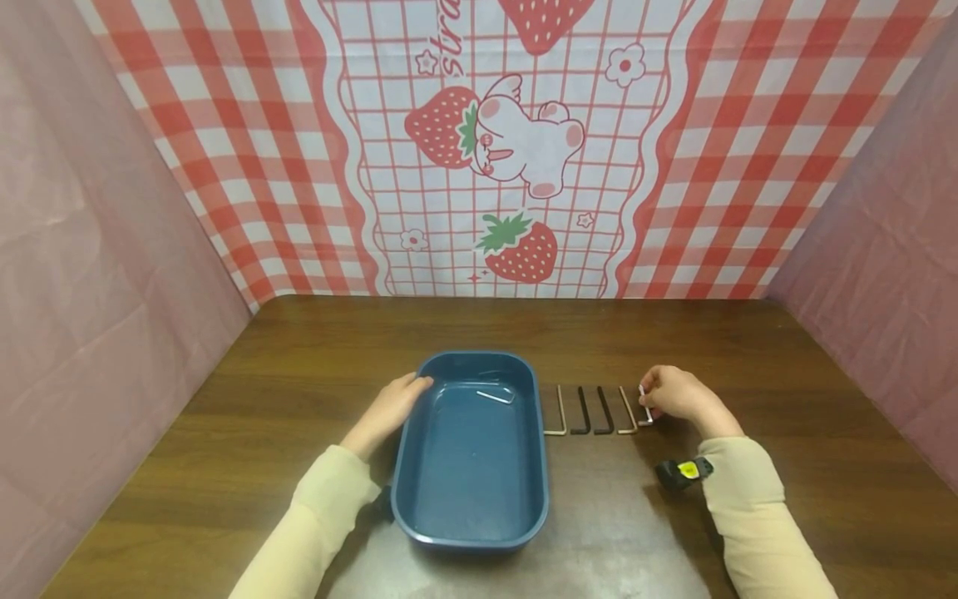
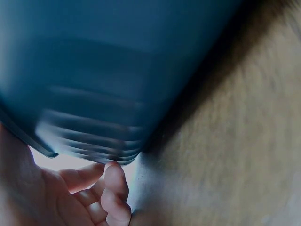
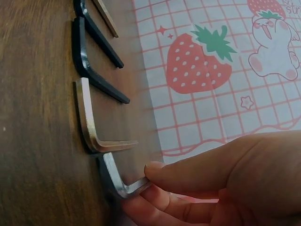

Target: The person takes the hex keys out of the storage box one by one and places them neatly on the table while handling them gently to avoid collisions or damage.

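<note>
My right hand (image 1: 674, 393) pinches a silver hex key (image 1: 647, 411) between thumb and fingers, at the right end of a row. In the right wrist view, the thumb and fingertips grip the long arm of this silver hex key (image 3: 118, 176), and its short arm points away. Beside it on the table lie a bronze-toned hex key (image 1: 627, 411), two black hex keys (image 1: 604, 411) and another bronze-toned one (image 1: 560, 411). My left hand (image 1: 389, 409) holds the left rim of a blue tub (image 1: 470, 545), with fingers against its outer wall. A silver hex key (image 1: 496, 398) lies inside the tub.
The brown wooden table (image 1: 314, 333) carries everything. A checked strawberry cloth (image 1: 524, 166) hangs behind it, and pink curtains (image 1: 97, 274) flank both sides. The tub's right wall stands close to the leftmost hex key. A black wrist device (image 1: 683, 472) sits by the right cuff.
</note>
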Demonstrator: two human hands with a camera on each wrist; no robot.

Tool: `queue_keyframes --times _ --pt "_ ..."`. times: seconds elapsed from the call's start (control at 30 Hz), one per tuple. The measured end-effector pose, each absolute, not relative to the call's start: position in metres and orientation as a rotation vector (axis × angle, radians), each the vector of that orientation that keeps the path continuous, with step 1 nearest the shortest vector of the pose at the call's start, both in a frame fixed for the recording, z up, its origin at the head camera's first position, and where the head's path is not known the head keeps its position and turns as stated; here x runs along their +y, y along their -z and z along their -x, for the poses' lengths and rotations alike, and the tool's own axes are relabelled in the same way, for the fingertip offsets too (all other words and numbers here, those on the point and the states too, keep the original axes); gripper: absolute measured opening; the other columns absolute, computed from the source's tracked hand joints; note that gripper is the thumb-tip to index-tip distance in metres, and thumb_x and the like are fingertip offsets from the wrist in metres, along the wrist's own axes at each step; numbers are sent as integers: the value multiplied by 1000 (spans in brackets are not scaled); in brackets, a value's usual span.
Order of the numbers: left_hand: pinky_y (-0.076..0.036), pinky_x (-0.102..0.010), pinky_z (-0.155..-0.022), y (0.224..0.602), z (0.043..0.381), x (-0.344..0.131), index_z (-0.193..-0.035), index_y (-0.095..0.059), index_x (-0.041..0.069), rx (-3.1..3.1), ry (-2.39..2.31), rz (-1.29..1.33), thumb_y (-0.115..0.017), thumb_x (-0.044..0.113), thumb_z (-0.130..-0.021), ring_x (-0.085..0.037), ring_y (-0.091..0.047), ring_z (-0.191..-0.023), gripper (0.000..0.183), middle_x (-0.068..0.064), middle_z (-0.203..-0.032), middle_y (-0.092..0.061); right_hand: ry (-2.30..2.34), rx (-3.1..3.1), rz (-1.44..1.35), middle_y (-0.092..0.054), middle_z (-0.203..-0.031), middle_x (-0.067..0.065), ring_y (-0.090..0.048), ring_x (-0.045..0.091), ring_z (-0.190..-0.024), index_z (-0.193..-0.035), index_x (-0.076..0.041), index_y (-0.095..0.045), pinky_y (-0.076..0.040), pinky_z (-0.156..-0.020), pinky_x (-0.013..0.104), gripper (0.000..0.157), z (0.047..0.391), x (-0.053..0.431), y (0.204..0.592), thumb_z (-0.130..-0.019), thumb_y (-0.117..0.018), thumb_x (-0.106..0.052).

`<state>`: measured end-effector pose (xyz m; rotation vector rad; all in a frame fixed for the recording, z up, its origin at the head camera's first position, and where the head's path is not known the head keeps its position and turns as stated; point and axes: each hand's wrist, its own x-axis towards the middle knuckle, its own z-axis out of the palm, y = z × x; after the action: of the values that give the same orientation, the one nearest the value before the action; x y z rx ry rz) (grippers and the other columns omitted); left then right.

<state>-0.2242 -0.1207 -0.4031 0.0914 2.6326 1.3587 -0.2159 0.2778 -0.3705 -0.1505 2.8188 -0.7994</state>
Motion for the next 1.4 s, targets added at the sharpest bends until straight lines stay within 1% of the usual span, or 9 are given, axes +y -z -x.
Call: queue_keyframes --times 0.27,0.43,0.67,1.0,1.13,1.4 --pt "-41 -47 -93 402 224 -121 -122 -54 3 2628 -1363 -88 -37 40 -93 -32 -54 -109 50 -17 -120 -58 779 2829 100 -58 -65 6 -58 13 -57 -86 6 -54 -41 -57 28 17 217 278 375 -77 -62 -6" --pt "-41 -47 -93 403 225 -121 -122 -54 2 2649 -1348 -94 -37 40 -93 -32 -54 -109 50 -17 -120 -58 762 2831 95 -57 -61 3 -56 13 -57 -86 5 -55 -39 -57 27 16 217 275 376 -76 -62 -7" --pt "-40 -47 -94 403 225 -121 -121 -54 2 2648 -1357 -96 -37 39 -93 -32 -53 -111 49 -17 -120 -58 757 2832 92 -56 -60 3 -55 14 -57 -84 4 -56 -38 -57 27 15 218 276 379 -77 -62 -7" --pt "-39 -49 -95 404 224 -121 -124 -51 1 2635 -1357 -101 -37 39 -94 -35 -51 -115 51 -19 -123 -55 814 2810 133 -58 -61 3 -56 13 -56 -81 -1 -57 -39 -56 28 18 228 286 393 -74 -67 -13" --pt "-40 -48 -94 404 224 -121 -122 -53 3 2637 -1361 -97 -37 39 -94 -33 -53 -112 49 -17 -121 -57 794 2799 63 -58 -63 5 -56 16 -59 -84 2 -57 -40 -58 29 17 223 280 385 -74 -65 -10" --pt "-42 -47 -91 404 224 -122 -118 -56 3 2649 -1349 -110 -36 39 -94 -30 -56 -106 47 -15 -115 -60 744 2818 47 -57 -64 4 -55 14 -59 -84 3 -56 -39 -58 28 14 215 272 376 -77 -62 -7"
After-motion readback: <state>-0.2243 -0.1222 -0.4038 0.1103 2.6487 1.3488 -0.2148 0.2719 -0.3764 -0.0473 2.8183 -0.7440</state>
